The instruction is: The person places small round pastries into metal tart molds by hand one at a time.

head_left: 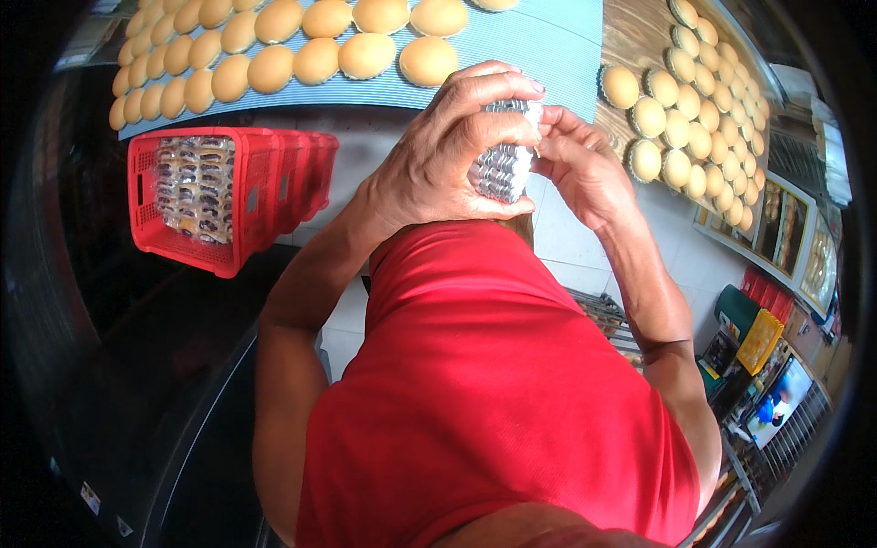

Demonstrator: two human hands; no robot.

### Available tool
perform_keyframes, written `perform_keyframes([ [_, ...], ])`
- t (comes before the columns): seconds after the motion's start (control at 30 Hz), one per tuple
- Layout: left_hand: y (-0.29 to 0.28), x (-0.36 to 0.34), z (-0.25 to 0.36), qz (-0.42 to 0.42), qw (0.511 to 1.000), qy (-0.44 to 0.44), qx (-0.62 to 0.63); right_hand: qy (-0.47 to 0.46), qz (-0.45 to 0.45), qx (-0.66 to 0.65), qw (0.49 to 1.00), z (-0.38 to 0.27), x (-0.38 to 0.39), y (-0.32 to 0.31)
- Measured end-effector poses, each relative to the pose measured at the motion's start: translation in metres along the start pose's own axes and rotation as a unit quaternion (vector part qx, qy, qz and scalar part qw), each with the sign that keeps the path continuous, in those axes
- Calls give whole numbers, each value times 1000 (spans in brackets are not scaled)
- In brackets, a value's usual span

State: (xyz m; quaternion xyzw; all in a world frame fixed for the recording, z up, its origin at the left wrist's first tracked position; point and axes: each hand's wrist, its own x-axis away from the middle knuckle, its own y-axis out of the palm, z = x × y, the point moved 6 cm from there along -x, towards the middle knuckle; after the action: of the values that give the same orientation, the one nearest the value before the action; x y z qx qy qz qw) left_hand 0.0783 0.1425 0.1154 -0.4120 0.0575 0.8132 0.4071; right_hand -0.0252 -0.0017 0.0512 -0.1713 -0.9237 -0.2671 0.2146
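Note:
My left hand is wrapped round a stack of silver foil baking cups with ruffled edges, held in front of my body. Thumb below and fingers above, it clasps the stack from the left. At the stack's pale right end, the thumb and fingertips of my right hand are pinched together against the cups. Whether a single cup is separated there cannot be made out. Just beyond my hands, rows of round golden buns sit on a blue ribbed surface.
More buns in ruffled cups cover a wooden board at the far right. Red plastic crates stand at the left, the nearest filled with wrapped packages. A lit screen and metal racks are at the lower right.

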Motion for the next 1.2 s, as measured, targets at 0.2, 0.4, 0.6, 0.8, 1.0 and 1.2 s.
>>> perform_keyframes([
  [0.2, 2, -6, 3, -3, 1000, 19, 16, 4, 18, -24, 1000, -2, -1, 1],
  [0.4, 4, -3, 4, 1, 999, 45, -7, -32, 78, -8, 996, 2, -1, 6],
  [0.6, 1, -1, -1, 8, 999, 50, -12, -94, 88, 17, 991, 4, -13, 10],
  [0.8, -6, 3, -11, 6, 1000, 14, 3, -55, 0, 38, 998, 0, -17, 3],
  [1.0, -6, 9, -19, 18, 1000, -2, 0, -6, -1, -58, 998, 8, 1, -14],
  [1.2, 2, 9, -27, 10, 1000, -3, -7, -59, 32, -104, 992, 17, 8, -31],
])
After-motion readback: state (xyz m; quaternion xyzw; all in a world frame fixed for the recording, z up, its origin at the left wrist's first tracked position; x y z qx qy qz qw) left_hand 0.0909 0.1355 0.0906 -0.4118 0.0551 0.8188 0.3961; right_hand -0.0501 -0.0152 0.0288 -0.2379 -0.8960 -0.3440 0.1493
